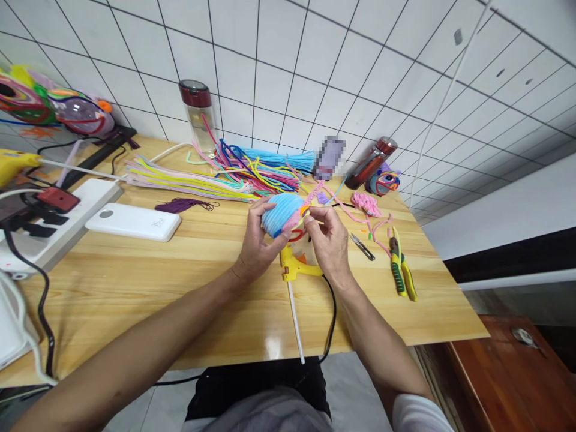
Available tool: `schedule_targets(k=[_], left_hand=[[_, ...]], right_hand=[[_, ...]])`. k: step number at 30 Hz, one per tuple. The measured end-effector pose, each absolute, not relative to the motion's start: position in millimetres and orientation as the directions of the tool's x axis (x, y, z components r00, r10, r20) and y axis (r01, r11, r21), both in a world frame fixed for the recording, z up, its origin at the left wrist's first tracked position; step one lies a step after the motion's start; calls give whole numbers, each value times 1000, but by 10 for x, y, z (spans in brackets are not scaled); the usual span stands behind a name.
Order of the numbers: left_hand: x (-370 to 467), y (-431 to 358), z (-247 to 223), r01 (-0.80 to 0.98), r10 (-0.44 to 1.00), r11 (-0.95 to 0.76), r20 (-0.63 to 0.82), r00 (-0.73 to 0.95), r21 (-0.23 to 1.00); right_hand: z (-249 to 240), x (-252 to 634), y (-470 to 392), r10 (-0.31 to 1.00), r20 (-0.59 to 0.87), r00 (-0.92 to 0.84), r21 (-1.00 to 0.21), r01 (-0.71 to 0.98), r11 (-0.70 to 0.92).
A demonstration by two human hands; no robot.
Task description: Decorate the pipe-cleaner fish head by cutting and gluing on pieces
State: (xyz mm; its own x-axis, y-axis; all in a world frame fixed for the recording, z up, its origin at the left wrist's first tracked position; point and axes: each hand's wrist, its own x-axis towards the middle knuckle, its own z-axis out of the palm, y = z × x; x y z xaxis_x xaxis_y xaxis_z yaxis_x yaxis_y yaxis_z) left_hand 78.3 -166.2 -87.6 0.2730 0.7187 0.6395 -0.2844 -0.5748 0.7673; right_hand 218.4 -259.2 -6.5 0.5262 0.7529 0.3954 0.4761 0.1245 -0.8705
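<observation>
A ball wrapped in light blue pipe cleaners [281, 211], with pink and red strands on its near side, is held just above the table. My left hand [262, 243] is closed round its left and lower side. At its right side my right hand [330, 237] pinches, thumb against fingertips, by a small orange patch [305, 210]; what lies between the fingers is too small to make out. A pink fuzzy strand [315, 192] runs up from the ball. Below the ball, a yellow hot glue gun [294, 266] rests with a white glue stick [296, 321] sticking out.
Bundles of coloured pipe cleaners [261, 171] lie at the back, beside a glass bottle [200, 117]. To the right are thread snips [362, 246], yellow-green pliers [400, 267] and a red flask [372, 162]. A white power bank [134, 222] and power strip [67, 222] sit left.
</observation>
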Motion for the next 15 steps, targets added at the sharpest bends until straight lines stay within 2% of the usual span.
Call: schedule_targets(k=[8,15], left_hand=[[772,-1684,-886,-320,752,-496,584,305,807],[796,-1512,-910,-436,804,-245,433,408,866]], right_hand=[[-62,2197,-2574,766,348,541,-891,444,91],[-43,2273,-2615,769,358,530,-908,391,153]])
